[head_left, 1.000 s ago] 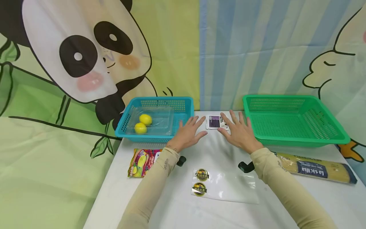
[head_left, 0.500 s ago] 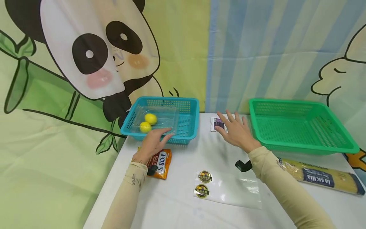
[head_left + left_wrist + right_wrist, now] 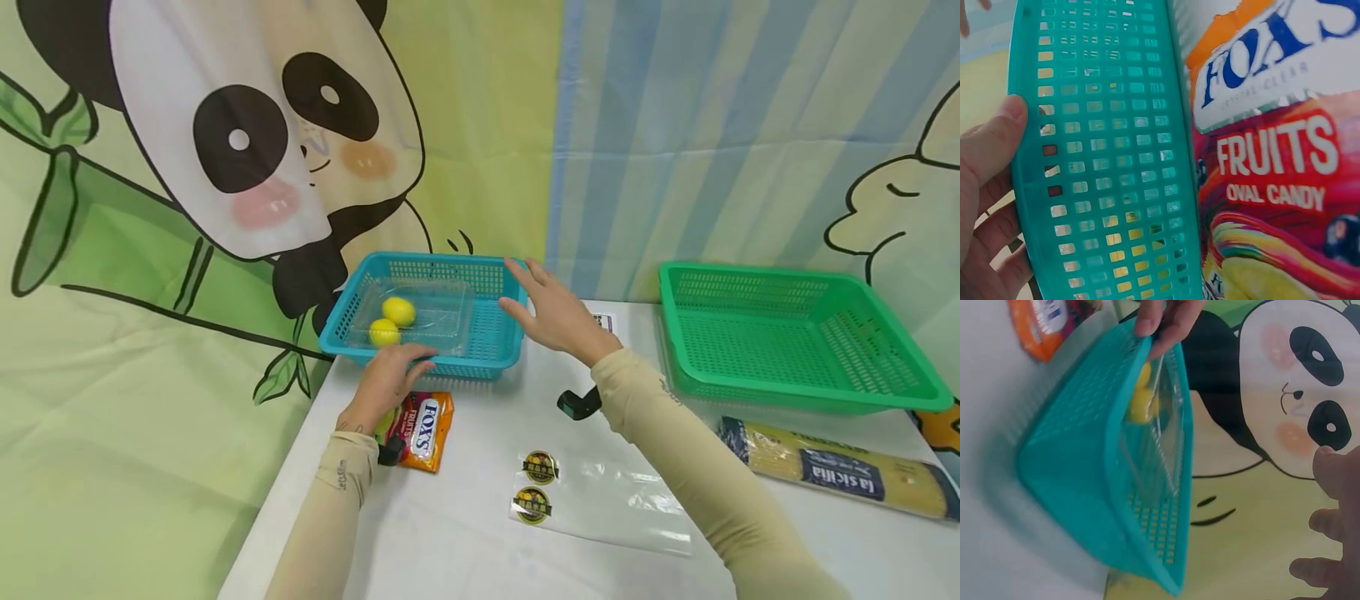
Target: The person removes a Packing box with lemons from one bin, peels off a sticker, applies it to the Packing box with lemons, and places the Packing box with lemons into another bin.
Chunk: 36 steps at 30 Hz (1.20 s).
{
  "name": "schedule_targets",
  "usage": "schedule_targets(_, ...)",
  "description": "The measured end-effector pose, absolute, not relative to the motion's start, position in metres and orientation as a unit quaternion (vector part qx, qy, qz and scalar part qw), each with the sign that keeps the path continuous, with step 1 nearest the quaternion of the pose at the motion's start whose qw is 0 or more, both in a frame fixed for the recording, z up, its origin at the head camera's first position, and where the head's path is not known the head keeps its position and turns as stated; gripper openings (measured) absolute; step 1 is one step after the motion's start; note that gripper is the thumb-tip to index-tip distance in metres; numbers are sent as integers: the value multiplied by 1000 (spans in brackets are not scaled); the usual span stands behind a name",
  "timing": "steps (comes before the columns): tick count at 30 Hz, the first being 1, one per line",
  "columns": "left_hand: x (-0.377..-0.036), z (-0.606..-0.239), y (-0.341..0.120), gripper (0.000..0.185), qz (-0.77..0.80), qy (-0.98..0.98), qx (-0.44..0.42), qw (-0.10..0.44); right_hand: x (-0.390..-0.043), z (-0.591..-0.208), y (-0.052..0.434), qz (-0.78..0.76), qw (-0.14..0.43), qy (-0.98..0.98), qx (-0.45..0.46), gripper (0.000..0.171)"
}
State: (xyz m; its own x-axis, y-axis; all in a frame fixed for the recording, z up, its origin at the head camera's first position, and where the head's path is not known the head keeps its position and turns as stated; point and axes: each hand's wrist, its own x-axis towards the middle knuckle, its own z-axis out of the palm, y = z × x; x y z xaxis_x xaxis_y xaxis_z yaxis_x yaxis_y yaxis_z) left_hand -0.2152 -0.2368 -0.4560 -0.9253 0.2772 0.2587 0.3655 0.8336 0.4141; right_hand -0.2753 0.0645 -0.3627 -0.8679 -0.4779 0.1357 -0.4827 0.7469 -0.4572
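Two lemons (image 3: 399,312) lie with a clear plastic container (image 3: 442,312) in the blue basket (image 3: 501,363) at the table's back left. My left hand (image 3: 387,379) grips the basket's front rim; in the left wrist view its thumb (image 3: 1007,125) presses the outer side while the fingers reach over the edge. My right hand (image 3: 558,317) hovers by the basket's right end, fingers spread, holding nothing. In the right wrist view its fingertips (image 3: 1329,519) show apart from the basket. A Fox's fruit candy bag (image 3: 425,433) lies below the left hand, partly covered by it.
A green basket (image 3: 795,400) stands at the back right, with a pasta pack (image 3: 840,471) in front. A transparent bag with two round stickers (image 3: 600,500) lies front centre. A small white packet (image 3: 604,322) is mostly hidden behind the right hand. A printed curtain (image 3: 487,125) hangs behind.
My left hand has moved left from mid-table to the blue basket's front rim and taken hold of it. My right hand has swung left from over the small packet toward the basket's right end.
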Motion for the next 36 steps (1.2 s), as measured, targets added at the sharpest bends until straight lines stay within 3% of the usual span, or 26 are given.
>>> schedule_targets(10, -212, -452, -239, 27, -222, -959, -147, 95, -305, -378, 0, 352, -42, -893, 278, 71)
schedule_targets(18, -210, -457, -234, 26, -213, -963, -143, 88, -318, -416, -17, 436, -144, -867, 195, 75)
schedule_targets(27, -214, -456, -234, 28, -211, -965, -137, 77, -327, -432, -24, 527, -238, -804, 140, 77)
schedule_targets(36, -216, -457, -235, 28, -213, -966, -132, 68, -329, -442, -33, 537, -241, -797, 137, 81)
